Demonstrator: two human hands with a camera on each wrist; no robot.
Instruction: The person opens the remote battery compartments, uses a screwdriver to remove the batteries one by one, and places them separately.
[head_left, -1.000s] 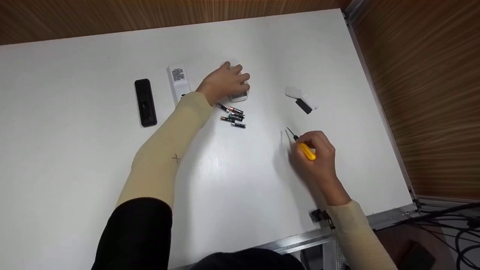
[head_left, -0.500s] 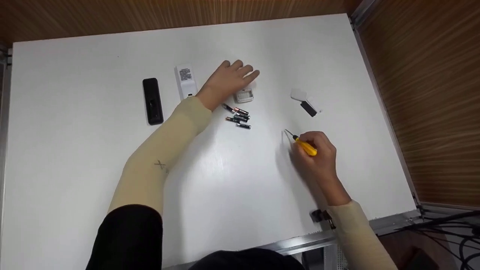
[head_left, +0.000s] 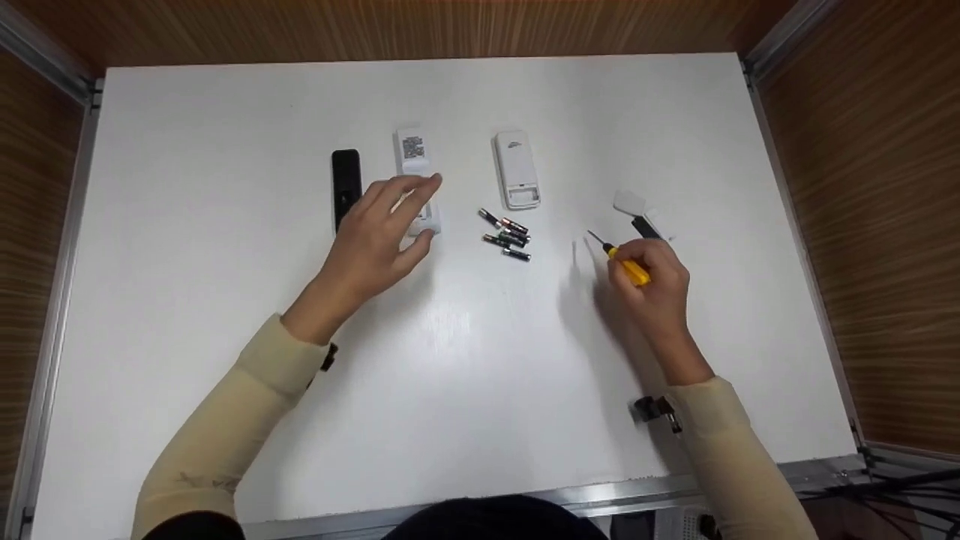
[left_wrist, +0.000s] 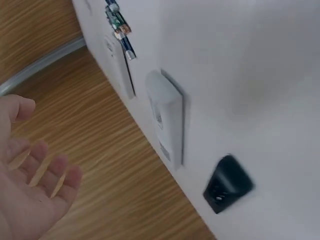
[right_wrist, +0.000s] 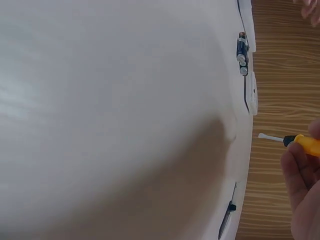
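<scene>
My left hand (head_left: 375, 244) hovers over the lower part of a white remote control (head_left: 412, 146), fingers loosely bent and holding nothing. Beside it on the left lies a black remote control (head_left: 346, 176), partly covered by the hand. In the left wrist view the fingers are apart from both the white remote (left_wrist: 167, 120) and the black remote (left_wrist: 227, 185). My right hand (head_left: 658, 289) pinches a yellow-handled screwdriver (head_left: 636, 273), its shaft pointing up and left above the table. A second white remote control (head_left: 516, 161) lies with its battery compartment uncovered at the near end.
Several loose batteries (head_left: 514, 237) lie in a cluster below the second white remote. Battery covers, a white one (head_left: 628, 201) and a black one (head_left: 643, 226), lie beyond my right hand, with another white piece beside them. Wood-grain panels (head_left: 877, 225) border the white table (head_left: 480, 375).
My left hand has left the second white remote and moved left and nearer, over the first white remote. My right hand keeps the screwdriver in much the same place. The head view has shifted.
</scene>
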